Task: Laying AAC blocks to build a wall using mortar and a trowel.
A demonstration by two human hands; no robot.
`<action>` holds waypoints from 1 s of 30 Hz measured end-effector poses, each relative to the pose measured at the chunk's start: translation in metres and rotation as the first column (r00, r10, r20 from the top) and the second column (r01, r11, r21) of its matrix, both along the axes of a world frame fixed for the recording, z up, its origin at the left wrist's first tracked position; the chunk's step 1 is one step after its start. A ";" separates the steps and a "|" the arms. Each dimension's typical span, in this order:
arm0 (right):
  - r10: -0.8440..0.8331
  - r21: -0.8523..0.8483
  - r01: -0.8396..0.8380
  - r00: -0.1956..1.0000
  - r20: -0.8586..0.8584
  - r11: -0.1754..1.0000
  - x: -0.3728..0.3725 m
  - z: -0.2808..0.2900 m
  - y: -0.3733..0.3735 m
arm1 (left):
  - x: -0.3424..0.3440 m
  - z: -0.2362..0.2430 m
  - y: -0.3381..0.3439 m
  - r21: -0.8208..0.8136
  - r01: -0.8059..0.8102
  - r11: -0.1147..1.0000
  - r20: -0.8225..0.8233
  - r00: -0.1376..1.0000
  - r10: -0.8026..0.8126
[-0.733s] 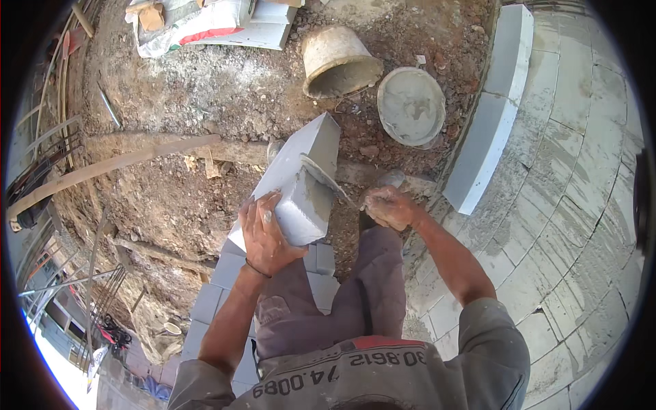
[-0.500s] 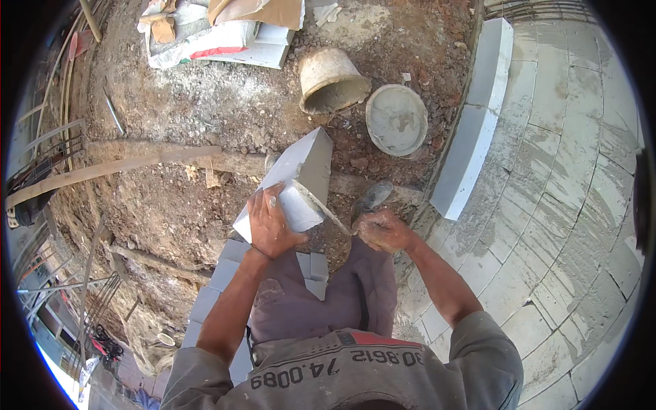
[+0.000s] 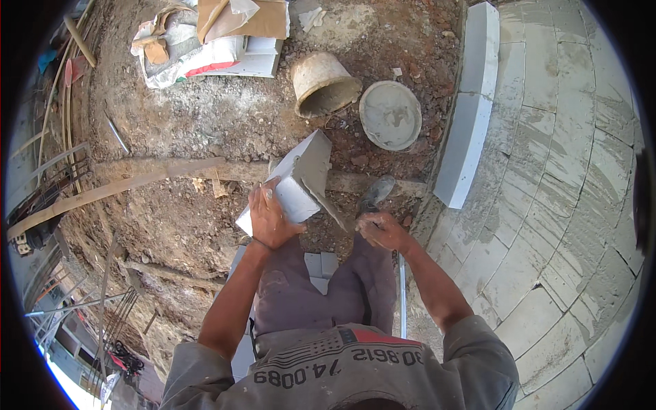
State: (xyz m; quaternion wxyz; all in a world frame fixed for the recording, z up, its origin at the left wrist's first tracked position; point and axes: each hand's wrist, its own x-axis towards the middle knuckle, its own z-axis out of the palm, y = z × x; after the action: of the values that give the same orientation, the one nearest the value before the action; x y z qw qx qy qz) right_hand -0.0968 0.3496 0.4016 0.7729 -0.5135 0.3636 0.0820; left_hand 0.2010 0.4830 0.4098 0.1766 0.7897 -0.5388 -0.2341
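My left hand [image 3: 272, 217] grips a white lightweight block [image 3: 287, 183], held tilted above my legs, fingers over its left side and top. My right hand [image 3: 378, 227] is closed on the handle of a trowel [image 3: 328, 201], whose mortar-coated blade lies against the block's right end face, where grey mortar is smeared. A foot in a dark shoe [image 3: 376, 191] shows just beyond my right hand. Pale blocks [image 3: 321, 264] lie below, between and beside my legs.
A round tub of grey mortar [image 3: 389, 116] and a tipped bucket [image 3: 324, 82] stand on rough soil. Torn bags and boards [image 3: 239, 20] lie beyond. A wooden plank [image 3: 116, 186] and rebar are at left. At right, white blocks [image 3: 471, 150] edge a block wall [image 3: 547, 205]; a metal bar [image 3: 403, 294] stands beside my right leg.
The trowel has moved across the block's end, leaving it angled differently with mortar on that face. The block has shifted and tilted slightly; both hands keep their grip.
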 end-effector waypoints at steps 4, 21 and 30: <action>-0.113 0.243 0.081 0.986 0.123 0.967 -0.006 0.024 0.011 | 0.011 0.001 -0.001 0.064 0.002 0.998 -0.075 0.997 0.003; -0.370 -0.919 0.137 0.929 -0.010 0.369 0.083 0.078 0.077 | 0.044 -0.027 0.004 0.170 -0.312 0.935 -0.646 0.681 0.345; -0.275 -0.745 -0.189 0.849 -0.452 0.640 0.090 0.110 0.148 | 0.061 -0.063 -0.014 0.305 -0.361 0.881 -0.595 0.650 0.473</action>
State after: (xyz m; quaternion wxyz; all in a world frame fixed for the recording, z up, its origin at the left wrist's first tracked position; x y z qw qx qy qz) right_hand -0.0069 0.4976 0.5119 0.3522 -0.7390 0.5730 0.0383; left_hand 0.2621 0.4693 0.3471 0.3387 0.7712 -0.2253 -0.4898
